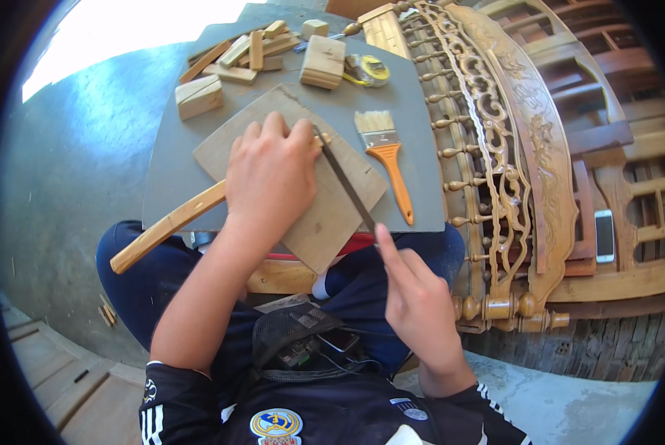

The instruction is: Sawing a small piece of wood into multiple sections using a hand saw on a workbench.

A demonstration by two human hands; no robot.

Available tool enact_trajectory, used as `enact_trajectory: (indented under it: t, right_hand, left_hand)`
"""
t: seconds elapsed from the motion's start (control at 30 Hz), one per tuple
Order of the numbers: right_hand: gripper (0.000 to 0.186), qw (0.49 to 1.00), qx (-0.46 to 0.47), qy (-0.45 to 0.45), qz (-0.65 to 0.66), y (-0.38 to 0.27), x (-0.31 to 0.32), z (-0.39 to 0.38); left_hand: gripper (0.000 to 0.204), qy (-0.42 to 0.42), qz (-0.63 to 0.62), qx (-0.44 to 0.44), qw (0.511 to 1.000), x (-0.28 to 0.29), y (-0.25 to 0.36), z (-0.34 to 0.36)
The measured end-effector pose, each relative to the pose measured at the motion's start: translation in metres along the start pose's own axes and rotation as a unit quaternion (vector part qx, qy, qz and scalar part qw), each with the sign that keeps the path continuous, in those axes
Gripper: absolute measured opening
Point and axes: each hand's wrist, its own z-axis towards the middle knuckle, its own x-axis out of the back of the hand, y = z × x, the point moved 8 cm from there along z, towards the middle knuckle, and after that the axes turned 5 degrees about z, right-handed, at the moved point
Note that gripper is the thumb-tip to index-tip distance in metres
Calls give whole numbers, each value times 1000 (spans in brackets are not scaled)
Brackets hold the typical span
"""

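My left hand (pixel 272 169) is closed around a long, slightly curved wooden stick (pixel 171 224) and rests over a flat square board (pixel 340 211). The stick's rounded near end juts out to the lower left, above my knee. Its other end shows just past my knuckles. In my right hand (pixel 420 300) is a thin dark metal file (pixel 347 180), my index finger stretched along it. The file slants up to the left, and its far part meets the stick's tip beside my left fingers. The file's handle is hidden inside my right hand.
A paintbrush (pixel 389 159) with an orange handle lies right of the board. Wooden blocks (pixel 323 61), a yellow tape measure (pixel 373 70) and a pile of offcuts (pixel 236 55) sit at the table's back. Carved wooden furniture (pixel 525 148) stands along the right, with a phone (pixel 604 236) on it.
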Motion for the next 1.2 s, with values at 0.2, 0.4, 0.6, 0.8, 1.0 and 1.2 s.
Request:
enact_trajectory:
  t: [0.2,0.4,0.6,0.8,1.0,1.2]
  right_hand:
    - [79,997,42,-4,-57,-5,-32,58]
    - [82,999,23,-29,-8,3,-12,1]
    - [82,998,42,-18,-32,-8,-35,52]
    - [61,998,-3,49,47,2,-19,43]
    - [63,997,42,51,42,-5,-23,49]
    - [62,998,43,40,23,-4,-26,52]
  left_hand:
    - [13,-6,-5,0,1000,-5,-1,-2]
    - [15,1,11,7,1000,4,4,2]
    - [10,-3,-24,-24,999,2,-7,-4]
    - [23,40,-123,-215,968,53,6,-64]
    - [20,-354,-72,-149,920,-12,-97,-182]
    - [22,-572,234,-108,778,-81,-148,-188]
